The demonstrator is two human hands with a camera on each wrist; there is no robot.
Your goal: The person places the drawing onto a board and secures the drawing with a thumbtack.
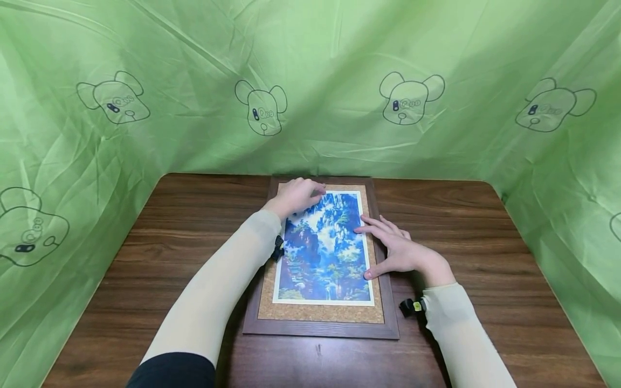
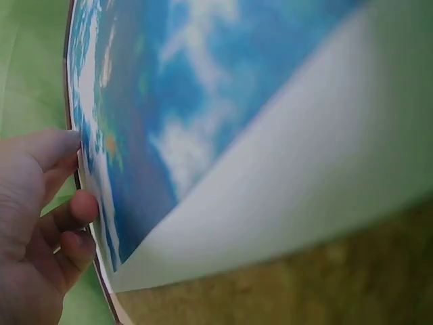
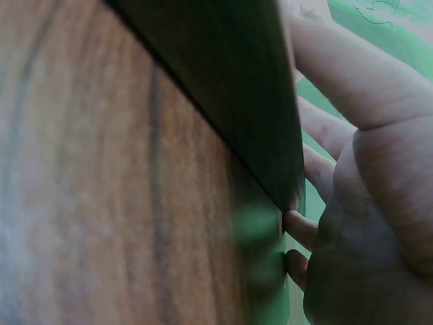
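Observation:
A print of a blue mountain-and-waterfall landscape with a white border (image 1: pixel 324 248) lies on a cork panel (image 1: pixel 320 312) inside a dark brown wooden frame (image 1: pixel 320 328). My left hand (image 1: pixel 297 195) is at the print's upper left, its thumb and bent fingertips at the top edge; the left wrist view shows the thumb (image 2: pixel 57 145) and fingers apart there. On the right side, my right hand (image 1: pixel 400 249) reaches across the frame with fingers spread, thumb and fingertips touching the print's right border. The right wrist view shows that hand (image 3: pixel 372 176) alongside the frame's outer side (image 3: pixel 230 88).
The frame lies on a brown wood-grain table (image 1: pixel 461 226), its far side close to the back edge. Green cloth (image 1: pixel 330 140) with printed mouse-like heads hangs behind and along both sides. Small dark wrist cameras sit on both sleeves.

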